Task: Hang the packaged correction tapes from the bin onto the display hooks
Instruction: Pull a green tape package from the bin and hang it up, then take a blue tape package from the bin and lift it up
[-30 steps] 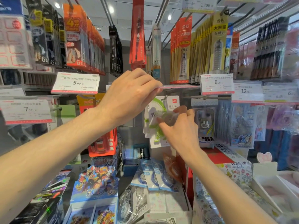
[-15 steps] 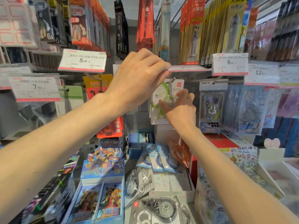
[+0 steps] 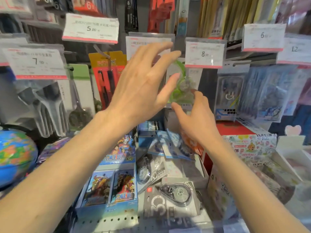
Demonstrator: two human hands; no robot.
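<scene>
A green packaged correction tape (image 3: 182, 84) hangs on a display hook behind a white price tag (image 3: 149, 46). My left hand (image 3: 143, 84) hovers in front of it with fingers spread, holding nothing. Just below the pack, my right hand (image 3: 195, 118) is open too, fingers apart and close to its bottom edge. Down on the shelf, a white bin (image 3: 204, 172) holds several more packaged correction tapes: blue ones (image 3: 175, 148), a grey one (image 3: 149, 170) and a black one (image 3: 173, 197) in front.
Price tags (image 3: 204, 54) hang along the hook rows. A grey smiley-face pack (image 3: 229, 96) hangs right of the green tape, red pens (image 3: 106, 81) hang left. Card boxes (image 3: 116, 187) and a globe (image 3: 15, 155) sit lower left; patterned boxes (image 3: 252, 147) stand right.
My left hand let go of the price tag, which dropped back down. My right hand released the green pack and pulled away below it. The camera tilted downward.
</scene>
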